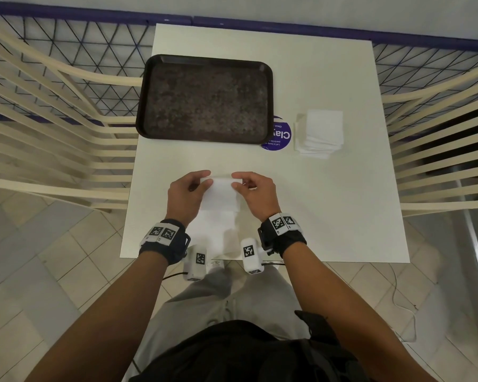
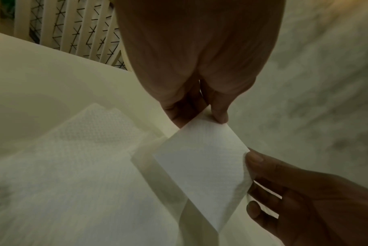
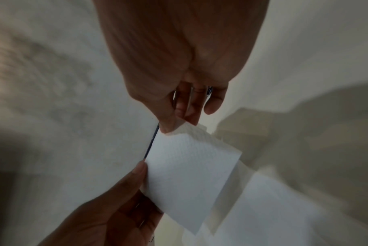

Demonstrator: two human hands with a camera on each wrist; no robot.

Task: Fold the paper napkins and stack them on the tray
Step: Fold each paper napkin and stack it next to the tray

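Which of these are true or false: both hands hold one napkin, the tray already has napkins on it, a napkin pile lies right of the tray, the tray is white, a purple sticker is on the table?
1. Both hands hold one napkin. True: the left hand and right hand pinch the held napkin at its far corners.
2. The tray already has napkins on it. False: none lie on it.
3. A napkin pile lies right of the tray. True.
4. The tray is white. False: it is dark brown.
5. A purple sticker is on the table. True; the tray partly covers it.
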